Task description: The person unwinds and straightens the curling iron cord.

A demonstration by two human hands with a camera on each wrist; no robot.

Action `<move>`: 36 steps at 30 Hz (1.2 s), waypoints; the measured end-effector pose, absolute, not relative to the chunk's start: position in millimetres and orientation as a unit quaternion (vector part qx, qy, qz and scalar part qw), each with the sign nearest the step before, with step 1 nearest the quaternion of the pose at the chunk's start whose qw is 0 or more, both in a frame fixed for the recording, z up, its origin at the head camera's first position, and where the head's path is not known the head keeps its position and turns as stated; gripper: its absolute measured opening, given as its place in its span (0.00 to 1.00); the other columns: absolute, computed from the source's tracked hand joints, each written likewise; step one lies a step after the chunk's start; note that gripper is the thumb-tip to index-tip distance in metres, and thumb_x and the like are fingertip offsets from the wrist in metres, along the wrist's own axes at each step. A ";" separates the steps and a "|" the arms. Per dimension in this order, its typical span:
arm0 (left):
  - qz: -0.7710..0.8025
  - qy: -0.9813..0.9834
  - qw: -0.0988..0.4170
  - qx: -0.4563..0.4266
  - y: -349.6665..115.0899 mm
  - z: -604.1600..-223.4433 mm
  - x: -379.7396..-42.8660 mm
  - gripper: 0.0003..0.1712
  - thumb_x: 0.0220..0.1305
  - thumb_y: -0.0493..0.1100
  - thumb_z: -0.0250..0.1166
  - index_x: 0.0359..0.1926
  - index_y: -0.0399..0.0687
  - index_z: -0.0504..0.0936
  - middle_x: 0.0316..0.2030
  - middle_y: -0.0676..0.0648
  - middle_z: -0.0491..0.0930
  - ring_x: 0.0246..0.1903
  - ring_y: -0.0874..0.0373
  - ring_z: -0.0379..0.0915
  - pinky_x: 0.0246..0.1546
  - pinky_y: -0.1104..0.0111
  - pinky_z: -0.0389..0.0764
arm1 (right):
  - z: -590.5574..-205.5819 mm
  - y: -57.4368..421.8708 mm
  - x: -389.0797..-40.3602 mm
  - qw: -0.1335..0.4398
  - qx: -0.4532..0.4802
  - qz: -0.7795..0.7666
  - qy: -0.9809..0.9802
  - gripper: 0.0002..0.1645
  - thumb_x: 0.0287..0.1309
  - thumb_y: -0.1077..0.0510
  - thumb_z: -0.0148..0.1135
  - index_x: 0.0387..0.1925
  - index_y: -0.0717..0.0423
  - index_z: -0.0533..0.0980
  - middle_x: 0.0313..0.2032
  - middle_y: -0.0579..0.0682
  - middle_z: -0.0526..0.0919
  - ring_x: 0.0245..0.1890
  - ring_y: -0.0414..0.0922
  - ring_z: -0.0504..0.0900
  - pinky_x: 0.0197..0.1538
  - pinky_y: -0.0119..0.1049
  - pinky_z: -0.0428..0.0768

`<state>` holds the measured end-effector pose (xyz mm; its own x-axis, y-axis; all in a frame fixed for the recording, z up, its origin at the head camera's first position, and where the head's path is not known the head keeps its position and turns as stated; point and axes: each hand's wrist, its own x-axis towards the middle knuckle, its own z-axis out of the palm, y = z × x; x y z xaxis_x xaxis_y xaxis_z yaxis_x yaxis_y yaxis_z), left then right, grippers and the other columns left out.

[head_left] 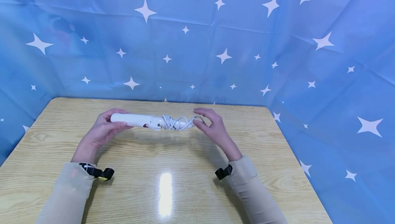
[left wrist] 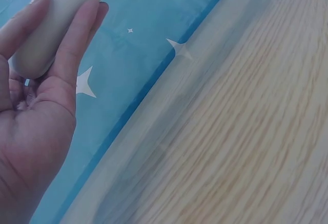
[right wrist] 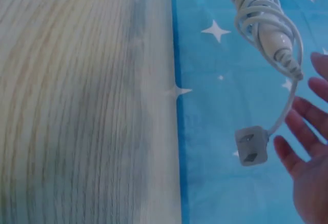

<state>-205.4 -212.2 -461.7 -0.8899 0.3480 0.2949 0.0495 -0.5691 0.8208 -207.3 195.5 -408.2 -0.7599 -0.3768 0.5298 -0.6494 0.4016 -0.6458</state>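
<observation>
A white curling iron [head_left: 139, 119] is held level above the table, its thick smooth barrel to the left. My left hand [head_left: 106, 129] grips the barrel's end, thumb in front and fingers behind; the left wrist view shows the rounded tip [left wrist: 36, 60] between them. A pale grey cord [right wrist: 259, 16] is wound in loose loops round the handle on the right. From the handle's end a short length of cord hangs down to a two-prong plug [right wrist: 251, 145]. My right hand [head_left: 216, 128] is beside that end, its fingers spread and slightly bent, fingertips close to the hanging cord.
Below lies a light wood-grain table [head_left: 132, 189] with rounded far corners and a bright glare patch. A blue cloth [head_left: 197, 38] with white stars hangs behind it and along the right side. Black wrist cameras [head_left: 103, 173] are strapped at both cuffs.
</observation>
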 end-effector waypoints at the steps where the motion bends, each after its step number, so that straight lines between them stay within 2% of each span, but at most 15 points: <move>1: 0.858 0.456 0.088 0.218 -212.4 -461.9 -205.2 0.28 0.64 0.13 0.51 0.53 0.39 0.85 0.54 0.42 0.75 0.53 0.50 0.78 0.53 0.52 0.84 | -408.0 195.2 -206.7 0.131 0.307 0.453 -0.827 0.20 0.65 0.68 0.67 0.58 0.65 0.80 0.56 0.59 0.83 0.56 0.54 0.79 0.52 0.56 0.82; 4: 0.857 0.458 0.089 0.218 -213.1 -462.1 -204.8 0.27 0.64 0.14 0.52 0.53 0.39 0.85 0.54 0.42 0.75 0.53 0.50 0.78 0.53 0.52 0.85 | -408.0 194.1 -205.4 0.077 0.288 0.464 -0.834 0.19 0.72 0.61 0.62 0.61 0.61 0.79 0.55 0.56 0.84 0.52 0.50 0.81 0.49 0.54 0.83; 7: 0.856 0.460 0.090 0.218 -213.3 -462.3 -204.6 0.27 0.64 0.14 0.52 0.52 0.39 0.86 0.54 0.42 0.75 0.53 0.50 0.77 0.53 0.52 0.84 | -408.7 193.2 -205.4 0.045 0.272 0.476 -0.835 0.18 0.74 0.58 0.60 0.60 0.60 0.79 0.53 0.57 0.85 0.48 0.50 0.82 0.48 0.54 0.83; 12: 0.850 0.472 0.089 0.216 -213.4 -463.0 -204.3 0.27 0.64 0.14 0.52 0.52 0.39 0.85 0.54 0.43 0.74 0.53 0.51 0.76 0.53 0.52 0.85 | -410.8 194.2 -206.1 0.027 0.259 0.492 -0.831 0.13 0.72 0.59 0.63 0.53 0.61 0.83 0.46 0.58 0.86 0.40 0.50 0.82 0.40 0.44 0.82; 15: 0.844 0.483 0.088 0.214 -213.7 -463.8 -204.0 0.26 0.64 0.14 0.53 0.52 0.39 0.85 0.53 0.43 0.73 0.52 0.51 0.76 0.52 0.52 0.85 | -410.7 196.8 -205.4 0.019 0.249 0.499 -0.830 0.10 0.70 0.60 0.64 0.48 0.59 0.84 0.41 0.53 0.86 0.33 0.47 0.79 0.33 0.36 0.78; 18: 0.843 0.488 0.086 0.212 -214.2 -464.7 -203.7 0.26 0.63 0.14 0.53 0.51 0.40 0.85 0.53 0.43 0.73 0.52 0.52 0.76 0.52 0.52 0.85 | -410.1 199.6 -205.0 0.010 0.241 0.497 -0.833 0.09 0.70 0.59 0.66 0.46 0.57 0.85 0.38 0.49 0.86 0.30 0.45 0.76 0.30 0.32 0.76; 24: 0.847 0.480 0.089 0.209 -216.0 -467.3 -203.1 0.26 0.63 0.14 0.53 0.52 0.39 0.85 0.53 0.43 0.75 0.52 0.52 0.77 0.52 0.54 0.85 | -411.9 205.3 -205.4 0.002 0.235 0.490 -0.839 0.10 0.67 0.58 0.68 0.45 0.60 0.86 0.38 0.50 0.86 0.31 0.44 0.78 0.31 0.32 0.78; 28: 0.855 0.465 0.090 0.212 -217.4 -468.5 -203.3 0.27 0.63 0.13 0.52 0.52 0.38 0.85 0.53 0.42 0.76 0.52 0.51 0.78 0.52 0.54 0.85 | -414.1 208.8 -204.2 0.002 0.232 0.491 -0.840 0.08 0.66 0.60 0.69 0.44 0.58 0.87 0.38 0.50 0.86 0.32 0.44 0.81 0.32 0.32 0.80; 31: 0.866 0.448 0.088 0.206 -219.6 -467.6 -202.4 0.27 0.63 0.13 0.51 0.52 0.37 0.85 0.52 0.42 0.75 0.51 0.51 0.79 0.52 0.55 0.85 | -416.4 212.7 -202.6 0.005 0.227 0.485 -0.845 0.07 0.67 0.60 0.68 0.44 0.58 0.87 0.38 0.48 0.86 0.32 0.48 0.81 0.31 0.32 0.80; 36: 0.874 0.435 0.083 0.199 -224.0 -463.1 -201.1 0.27 0.63 0.12 0.50 0.52 0.36 0.85 0.52 0.40 0.75 0.50 0.50 0.79 0.53 0.55 0.85 | -419.3 223.3 -201.3 0.010 0.218 0.472 -0.854 0.08 0.68 0.60 0.67 0.44 0.59 0.86 0.36 0.47 0.86 0.29 0.48 0.79 0.28 0.32 0.77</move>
<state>-201.1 -224.0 -463.1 -0.9072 0.3183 0.2752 0.0272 -0.6082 0.7933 -201.3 223.3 -419.3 -0.9052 -0.3621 0.2225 -0.3812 0.4599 -0.8020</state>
